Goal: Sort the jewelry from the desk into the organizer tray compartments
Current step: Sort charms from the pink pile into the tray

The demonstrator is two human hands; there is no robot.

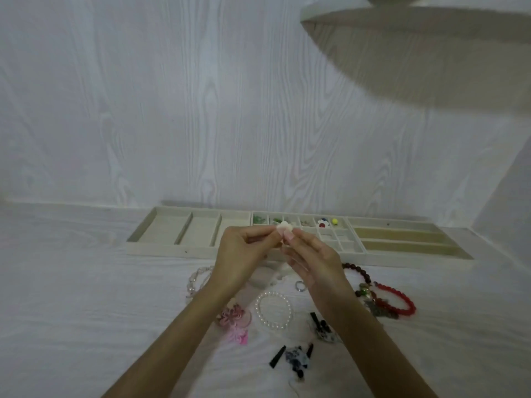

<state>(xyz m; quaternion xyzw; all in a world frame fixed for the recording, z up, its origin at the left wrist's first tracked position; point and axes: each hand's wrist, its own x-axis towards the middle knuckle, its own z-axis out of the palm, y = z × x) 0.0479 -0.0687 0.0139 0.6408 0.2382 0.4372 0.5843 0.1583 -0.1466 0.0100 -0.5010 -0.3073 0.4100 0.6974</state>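
My left hand (240, 251) and my right hand (309, 255) meet above the desk and together pinch a small white flower-shaped piece (284, 226) between their fingertips. They hover in front of the middle section of the cream organizer tray (161, 249). Its small back compartments hold green beads (258, 219), a red-and-white flower (323, 223) and a yellow bead (334, 221). On the desk below lie a pearl bracelet (273, 311), a red bead bracelet (399, 300), a dark bead bracelet (357, 272), a clear crystal bracelet (196, 278) and a ring (299, 285).
Pink flower hair clips (234, 318) and two black patterned clips (296, 358) (323, 328) lie nearer me. The tray's left section (186, 229) has three long compartments, its right section (402, 239) long slots. A white wall stands behind; a shelf (416, 38) overhangs at upper right.
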